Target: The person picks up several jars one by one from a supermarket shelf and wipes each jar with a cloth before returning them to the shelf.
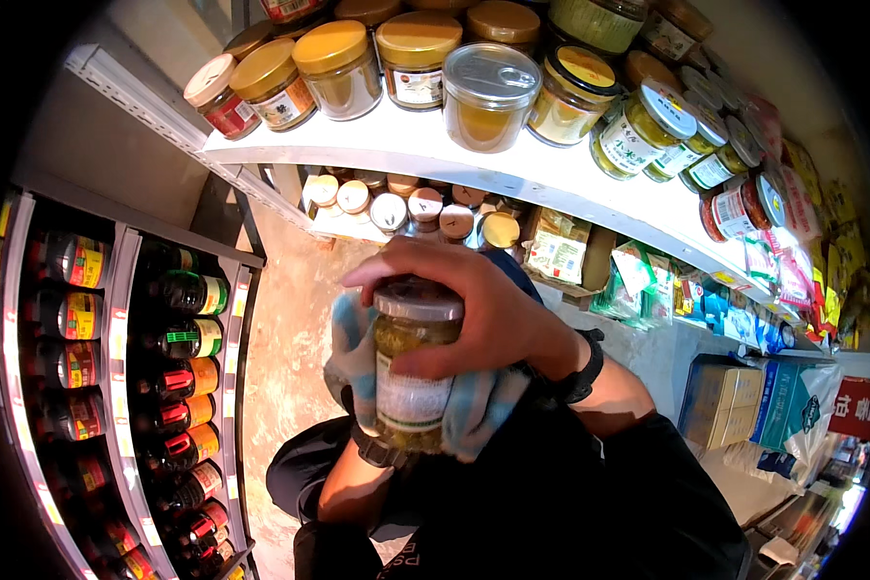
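A glass jar of green pickled vegetables (415,391) with a silvery lid and a white label is held upright in front of my body. My right hand (471,312) wraps over it from the right, fingers across the lid and thumb on the front of the glass. Around the lower jar lies a blue-and-white striped cloth (475,413), bunched on both sides. My left hand (355,348) supports the jar from the left and behind through this cloth, which hides most of it. A black band sits on each wrist.
Ahead is a white shelf (406,145) with jars, among them a clear ring-pull tub (490,98). More lidded jars (425,204) and packets stand on a lower shelf. At left, a rack (122,326) holds dark bottles. Cardboard cartons (732,406) are at right.
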`<move>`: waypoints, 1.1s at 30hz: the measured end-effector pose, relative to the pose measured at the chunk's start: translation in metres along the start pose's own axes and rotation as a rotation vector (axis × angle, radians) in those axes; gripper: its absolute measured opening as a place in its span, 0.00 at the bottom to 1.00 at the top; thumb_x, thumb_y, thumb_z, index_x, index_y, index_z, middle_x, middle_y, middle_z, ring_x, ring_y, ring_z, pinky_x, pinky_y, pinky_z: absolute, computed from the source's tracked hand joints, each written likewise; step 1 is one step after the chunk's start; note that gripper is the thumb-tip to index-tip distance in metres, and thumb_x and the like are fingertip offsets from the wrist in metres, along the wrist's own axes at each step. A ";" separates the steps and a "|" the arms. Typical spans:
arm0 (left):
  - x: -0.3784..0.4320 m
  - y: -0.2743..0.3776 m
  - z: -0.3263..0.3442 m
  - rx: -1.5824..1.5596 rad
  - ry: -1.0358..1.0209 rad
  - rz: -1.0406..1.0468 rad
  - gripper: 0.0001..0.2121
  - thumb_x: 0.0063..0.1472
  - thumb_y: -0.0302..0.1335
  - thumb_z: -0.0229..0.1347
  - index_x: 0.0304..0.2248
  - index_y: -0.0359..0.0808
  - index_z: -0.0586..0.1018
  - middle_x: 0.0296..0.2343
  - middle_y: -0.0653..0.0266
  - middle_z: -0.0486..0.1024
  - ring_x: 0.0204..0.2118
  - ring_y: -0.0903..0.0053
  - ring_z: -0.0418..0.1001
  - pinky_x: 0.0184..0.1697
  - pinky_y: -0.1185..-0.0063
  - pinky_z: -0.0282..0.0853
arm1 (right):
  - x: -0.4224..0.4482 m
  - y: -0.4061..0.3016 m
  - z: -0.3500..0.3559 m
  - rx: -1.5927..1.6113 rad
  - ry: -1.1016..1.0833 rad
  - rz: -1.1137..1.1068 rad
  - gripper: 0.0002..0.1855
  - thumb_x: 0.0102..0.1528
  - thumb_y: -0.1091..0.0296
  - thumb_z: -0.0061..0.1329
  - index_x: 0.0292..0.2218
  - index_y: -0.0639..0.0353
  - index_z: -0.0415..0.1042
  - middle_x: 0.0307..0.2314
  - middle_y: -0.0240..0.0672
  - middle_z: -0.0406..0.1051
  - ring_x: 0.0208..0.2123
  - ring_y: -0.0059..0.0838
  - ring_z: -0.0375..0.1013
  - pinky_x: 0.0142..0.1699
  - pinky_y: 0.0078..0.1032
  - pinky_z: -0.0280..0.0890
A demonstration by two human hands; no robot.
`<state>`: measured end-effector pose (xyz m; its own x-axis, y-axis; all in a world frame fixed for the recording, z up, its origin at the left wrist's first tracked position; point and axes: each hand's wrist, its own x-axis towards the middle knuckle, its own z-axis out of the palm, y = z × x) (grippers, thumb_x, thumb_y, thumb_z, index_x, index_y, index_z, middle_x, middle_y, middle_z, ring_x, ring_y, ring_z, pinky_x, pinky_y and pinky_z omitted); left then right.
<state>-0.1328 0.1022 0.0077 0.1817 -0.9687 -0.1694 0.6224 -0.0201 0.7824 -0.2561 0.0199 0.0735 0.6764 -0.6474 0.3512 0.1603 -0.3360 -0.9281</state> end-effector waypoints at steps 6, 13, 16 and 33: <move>0.000 0.019 -0.019 0.011 -0.068 -0.100 0.22 0.67 0.40 0.38 0.55 0.36 0.61 0.51 0.57 0.65 0.52 0.65 0.66 0.54 0.70 0.65 | 0.005 0.005 -0.017 -0.105 -0.098 0.014 0.36 0.43 0.56 0.61 0.51 0.61 0.67 0.38 0.40 0.71 0.40 0.30 0.72 0.46 0.24 0.65; 0.003 0.024 -0.025 -0.031 -0.107 -0.137 0.22 0.67 0.39 0.38 0.55 0.36 0.61 0.51 0.57 0.64 0.53 0.64 0.65 0.55 0.70 0.64 | -0.007 -0.003 0.001 -0.176 0.200 0.230 0.34 0.41 0.53 0.65 0.45 0.63 0.70 0.37 0.40 0.71 0.39 0.28 0.72 0.46 0.25 0.65; 0.005 0.022 -0.021 -0.038 -0.169 -0.148 0.21 0.67 0.39 0.38 0.55 0.36 0.61 0.51 0.57 0.64 0.53 0.64 0.65 0.55 0.70 0.64 | -0.009 0.000 0.005 -0.042 0.153 0.148 0.34 0.39 0.58 0.67 0.45 0.62 0.70 0.40 0.38 0.70 0.41 0.27 0.70 0.48 0.24 0.63; 0.019 0.009 -0.014 1.538 -0.098 0.843 0.22 0.44 0.36 0.61 0.40 0.37 0.75 0.28 0.67 0.75 0.30 0.68 0.74 0.35 0.77 0.69 | -0.029 -0.019 -0.036 -0.476 -0.042 0.117 0.43 0.37 0.57 0.67 0.53 0.55 0.65 0.46 0.44 0.67 0.48 0.41 0.68 0.53 0.33 0.63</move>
<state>-0.1132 0.0866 0.0032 -0.0318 -0.8457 0.5327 -0.8399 0.3115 0.4444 -0.3051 0.0206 0.0857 0.7001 -0.6746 0.2340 -0.2578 -0.5445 -0.7982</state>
